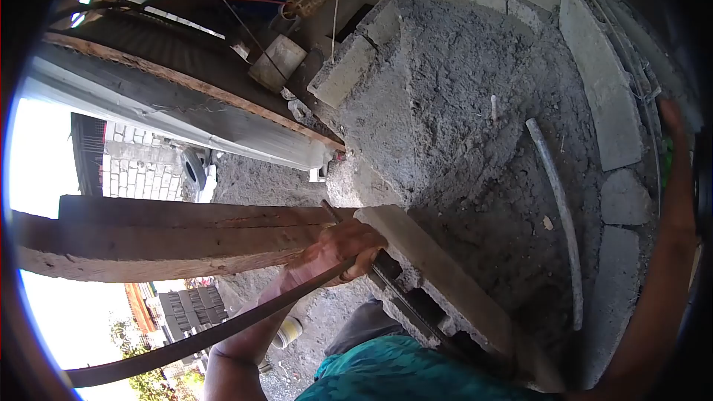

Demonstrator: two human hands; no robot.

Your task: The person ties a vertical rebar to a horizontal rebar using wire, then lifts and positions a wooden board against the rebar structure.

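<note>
My left hand (347,247) is closed round a long dark bar (215,334), which runs from the lower left up into my fingers. Beside the hand stands a thick wooden post (186,234). A thinner rebar (405,301) passes under the hand and along the open cells of a hollow block wall (445,275). My right hand (671,117) is at the far right edge, against the outer side of the concrete blocks (601,89). Its fingers are mostly hidden in the dark rim of the view. Something green (666,163) shows by that wrist.
Grey sandy fill (468,104) lies inside the block enclosure, with a pale pipe (557,208) and a short stub (494,108) on it. A wooden beam (193,96) crosses at upper left. A bucket (287,332), a tyre (193,169) and stacked blocks (193,308) are beyond the wall.
</note>
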